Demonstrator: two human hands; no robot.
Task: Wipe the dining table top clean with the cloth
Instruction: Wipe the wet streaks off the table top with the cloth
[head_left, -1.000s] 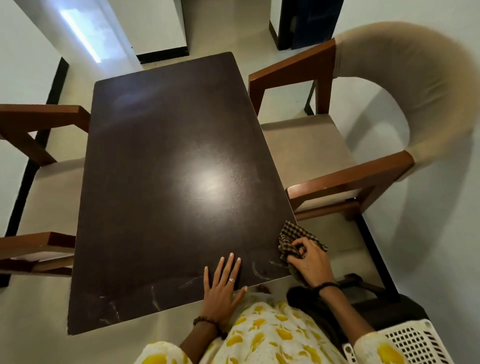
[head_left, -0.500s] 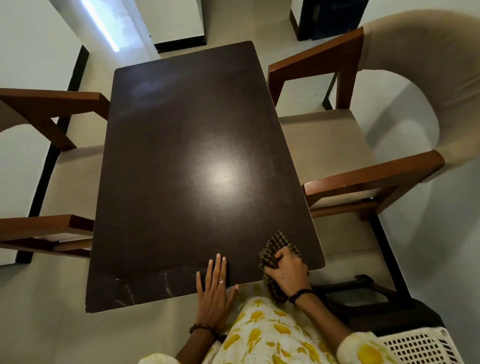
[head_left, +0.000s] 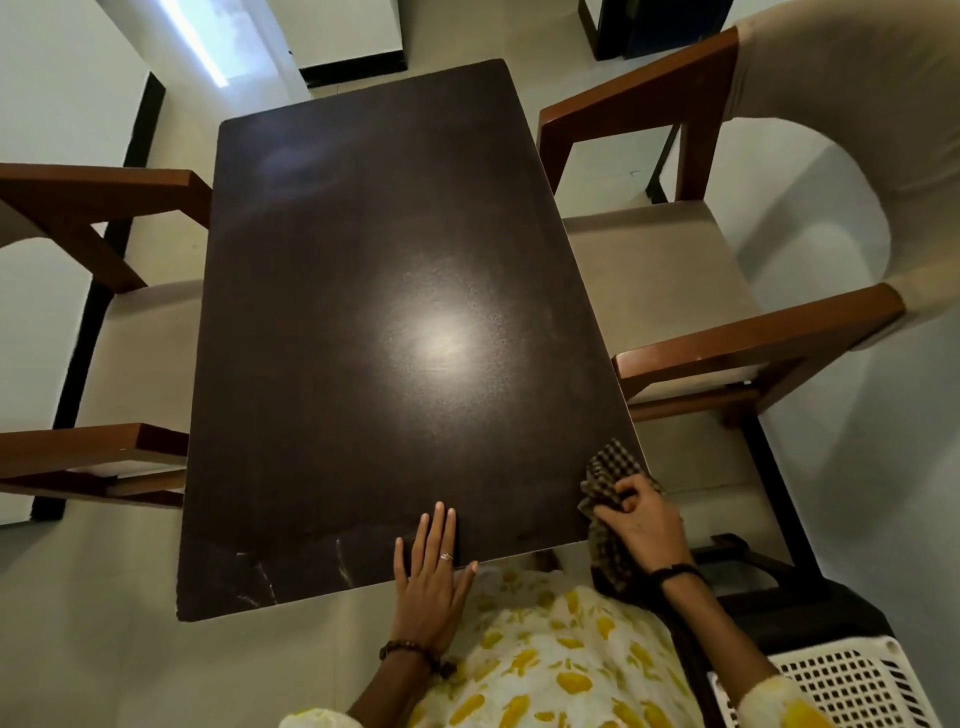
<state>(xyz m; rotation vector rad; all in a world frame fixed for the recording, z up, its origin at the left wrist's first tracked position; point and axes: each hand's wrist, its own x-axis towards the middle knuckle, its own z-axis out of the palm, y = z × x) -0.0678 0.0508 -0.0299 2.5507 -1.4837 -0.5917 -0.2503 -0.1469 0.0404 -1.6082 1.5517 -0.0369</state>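
One checked cloth (head_left: 607, 470), seemingly crumpled, glossy table (head_left: 363, 260)

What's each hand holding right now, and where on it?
Right hand grips the checked cloth around its bunched middle. Left hand holds nothing, flat on the table.

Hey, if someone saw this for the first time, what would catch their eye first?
The dark dining table top fills the middle, with a bright glare at its centre. At its near right corner the right hand grips a checked cloth, while the left hand lies flat on the near edge. Wooden-armed chairs stand on both sides.
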